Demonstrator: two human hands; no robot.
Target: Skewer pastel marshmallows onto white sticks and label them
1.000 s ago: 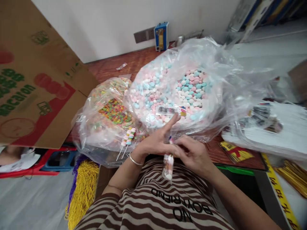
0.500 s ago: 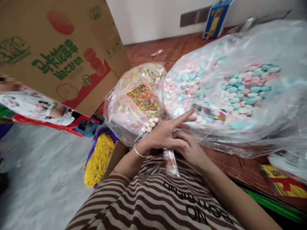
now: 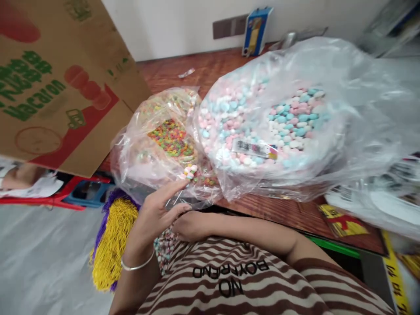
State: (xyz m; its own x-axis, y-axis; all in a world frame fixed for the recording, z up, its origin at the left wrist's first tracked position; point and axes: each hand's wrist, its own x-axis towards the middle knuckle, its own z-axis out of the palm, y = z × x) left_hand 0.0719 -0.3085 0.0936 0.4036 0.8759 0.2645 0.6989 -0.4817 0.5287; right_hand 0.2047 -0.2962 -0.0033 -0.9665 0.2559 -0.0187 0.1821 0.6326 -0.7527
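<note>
My left hand (image 3: 159, 212), with a bracelet on the wrist, is raised at the lower centre-left, index finger and thumb apart. Beside its index finger, candy on sticks (image 3: 189, 172) lies on the clear bag of small multicoloured candies (image 3: 172, 138). My right hand (image 3: 192, 225) is curled just under the left thumb; its fingertips are hidden. Small mottled pink, white and blue pieces (image 3: 164, 247) show below the hands. A large clear bag of pastel candies (image 3: 226, 105) stands to the right, with a barcoded wrapper (image 3: 254, 148) on it.
A cardboard box (image 3: 82, 57) fills the upper left, with another person's arm (image 3: 22, 175) below it. Yellow and purple fringe (image 3: 116, 240) hangs at the left. A blue box (image 3: 257, 33) stands by the wall, and yellow-red packets (image 3: 343, 221) lie at the right.
The view has shifted right. Both hands have moved lower and to the left, nearer my body. The clear packet with pink and white contents below them no longer shows.
</note>
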